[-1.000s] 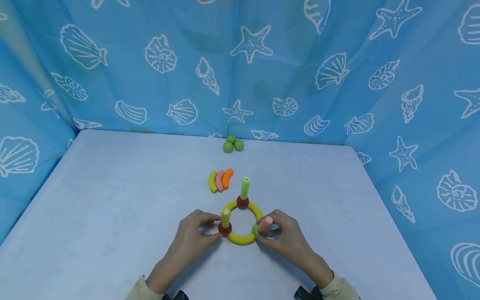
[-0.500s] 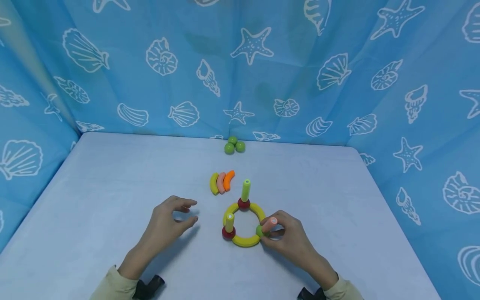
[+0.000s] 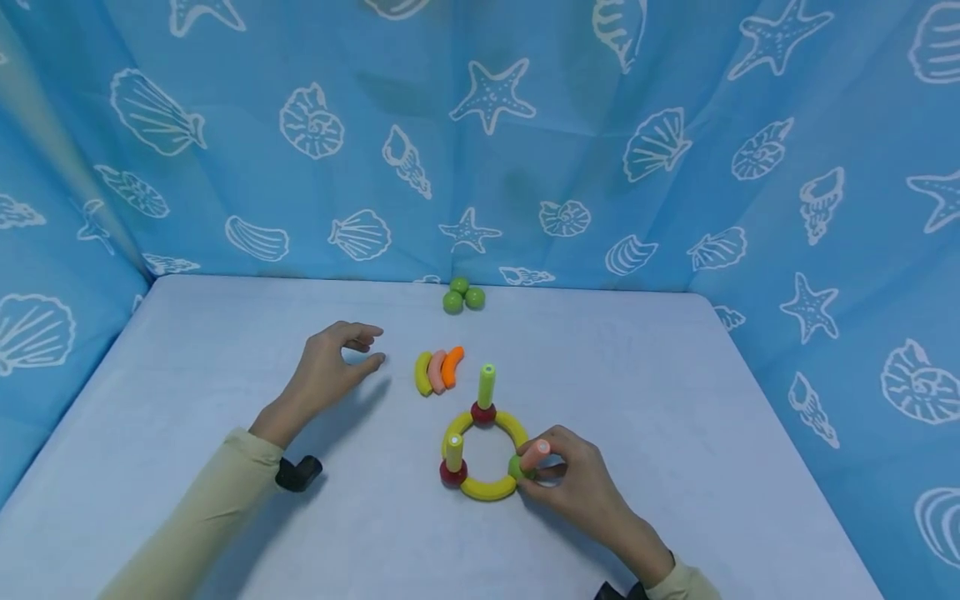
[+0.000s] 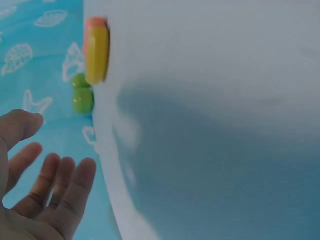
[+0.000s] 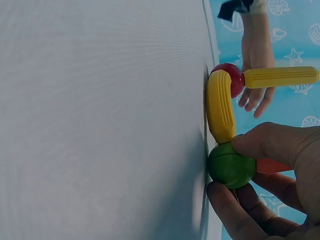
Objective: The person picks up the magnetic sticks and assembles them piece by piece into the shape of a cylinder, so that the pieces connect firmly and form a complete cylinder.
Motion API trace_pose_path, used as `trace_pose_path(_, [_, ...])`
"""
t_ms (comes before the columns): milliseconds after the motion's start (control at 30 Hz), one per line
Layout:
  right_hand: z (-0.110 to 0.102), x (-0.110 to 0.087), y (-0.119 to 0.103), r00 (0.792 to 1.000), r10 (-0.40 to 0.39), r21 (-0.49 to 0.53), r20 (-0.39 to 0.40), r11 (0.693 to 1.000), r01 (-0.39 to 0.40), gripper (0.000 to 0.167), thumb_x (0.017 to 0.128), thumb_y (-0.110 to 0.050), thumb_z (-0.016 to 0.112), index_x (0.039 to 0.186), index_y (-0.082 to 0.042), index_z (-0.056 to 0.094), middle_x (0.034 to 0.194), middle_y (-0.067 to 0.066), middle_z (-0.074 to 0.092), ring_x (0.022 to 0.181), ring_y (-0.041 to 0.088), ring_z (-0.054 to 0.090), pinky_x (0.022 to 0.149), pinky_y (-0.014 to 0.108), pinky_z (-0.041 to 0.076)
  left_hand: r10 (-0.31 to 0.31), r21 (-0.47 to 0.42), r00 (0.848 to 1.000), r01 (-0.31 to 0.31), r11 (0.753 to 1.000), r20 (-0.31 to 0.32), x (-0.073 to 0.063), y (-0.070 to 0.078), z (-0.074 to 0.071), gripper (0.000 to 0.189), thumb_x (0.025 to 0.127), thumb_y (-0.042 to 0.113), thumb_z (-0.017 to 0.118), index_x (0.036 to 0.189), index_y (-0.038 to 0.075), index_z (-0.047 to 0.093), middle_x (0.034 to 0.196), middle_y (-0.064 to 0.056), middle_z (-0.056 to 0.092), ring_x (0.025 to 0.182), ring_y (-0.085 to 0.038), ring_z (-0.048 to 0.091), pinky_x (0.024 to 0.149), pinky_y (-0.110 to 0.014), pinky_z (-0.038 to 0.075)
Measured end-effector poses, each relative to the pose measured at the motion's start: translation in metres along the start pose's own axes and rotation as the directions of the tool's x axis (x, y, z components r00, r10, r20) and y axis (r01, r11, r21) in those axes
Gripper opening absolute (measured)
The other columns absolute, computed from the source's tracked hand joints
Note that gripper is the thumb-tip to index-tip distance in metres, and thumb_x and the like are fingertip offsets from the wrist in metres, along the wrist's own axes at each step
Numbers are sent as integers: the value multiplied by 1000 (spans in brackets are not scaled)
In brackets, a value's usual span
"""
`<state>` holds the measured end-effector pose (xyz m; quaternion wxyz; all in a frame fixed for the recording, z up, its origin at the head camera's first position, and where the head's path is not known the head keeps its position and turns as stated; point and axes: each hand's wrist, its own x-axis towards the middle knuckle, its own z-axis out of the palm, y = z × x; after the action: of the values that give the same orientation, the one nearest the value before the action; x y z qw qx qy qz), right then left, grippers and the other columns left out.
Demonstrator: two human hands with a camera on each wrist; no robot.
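Note:
In the head view, yellow curved pieces (image 3: 487,490) form a flat ring joined by balls. A light-green rod (image 3: 487,385) rises from the far red ball (image 3: 483,414), a yellow rod (image 3: 454,452) from the left red ball (image 3: 453,475). On the right, a pink rod (image 3: 536,454) leans out of a green ball (image 3: 516,467). My right hand (image 3: 573,471) pinches that green ball (image 5: 231,166) between thumb and fingers. My left hand (image 3: 330,367), holding nothing, hovers left of three loose curved pieces: yellow (image 3: 423,375), pink (image 3: 437,371) and orange (image 3: 452,367).
Three loose green balls (image 3: 452,302) sit together at the far edge of the white table (image 3: 637,358). Behind and beside it hangs a blue curtain (image 3: 420,83) printed with shells and starfish.
My left hand has let go of the ring's left red ball and moved left, then forward, to beside the loose curved pieces. My right hand stays at the green ball.

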<state>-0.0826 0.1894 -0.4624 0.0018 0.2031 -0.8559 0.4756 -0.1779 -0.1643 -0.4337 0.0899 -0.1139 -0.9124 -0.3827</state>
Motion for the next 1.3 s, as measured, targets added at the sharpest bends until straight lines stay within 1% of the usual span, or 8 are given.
trace_pose_path(267, [0,-2,0,1000,-11,16,-8,1000,11,36,70,8,85,84,-20,67,98,-1,65,89,14,67,67,28,59,-14,48,998,11,999,59,43,-5,7,40,91,15,74,128,5,65,116,-15,64,107,-31,64,92,-48,52])
trace_pose_path(567, [0,-3,1,1000,6,42,-17,999,-6,36,70,8,85,85,-20,67,98,-2,65,91,15,67,69,27,59,-30,20,985,27,999,171,87,-5,24,43,93,18,72,133,6,62,126,-15,60,115,-31,58,94,-47,51])
trace_pose_path(633, [1,-2,1,1000,4,44,-18,999,-3,36,70,8,85,84,-20,67,98,-3,65,91,14,67,69,27,59,-21,12,982,19,1000,190,94,-5,28,44,93,19,72,133,7,62,128,-15,59,116,-31,58,94,-47,51])
trace_pose_path(733, [1,-2,0,1000,10,51,-19,999,-9,35,70,9,85,84,-18,68,98,-3,64,90,15,67,69,26,59,19,34,976,-27,999,216,104,-2,33,45,91,19,74,133,7,63,127,-15,59,115,-30,58,93,-46,51])
trace_pose_path(833, [1,-2,0,1000,25,52,-15,998,-25,35,70,9,85,84,-18,68,98,-3,64,91,15,67,69,26,59,67,97,969,-92,991,236,113,2,39,44,91,19,75,132,8,65,125,-14,60,112,-30,58,93,-45,51])
trace_pose_path(933, [0,-2,0,999,39,44,-9,998,-38,34,70,8,85,85,-18,68,99,-3,64,91,15,67,69,26,59,92,142,964,-130,981,250,121,7,44,43,90,20,76,130,10,67,124,-13,61,109,-29,58,91,-43,51])
trace_pose_path(1100, [0,-2,-1,1000,26,62,-12,998,-26,35,69,10,85,84,-17,68,99,-3,65,91,17,67,68,27,59,88,150,960,-132,980,265,133,9,50,41,89,20,77,128,11,68,121,-11,62,107,-27,57,89,-41,50])
trace_pose_path(1300, [0,-2,0,1000,6,91,-22,996,-4,34,70,8,85,85,-17,68,99,-1,66,91,17,68,68,28,59,86,138,958,-128,982,275,140,9,59,44,87,26,79,127,10,69,121,-12,63,107,-26,59,89,-40,51])
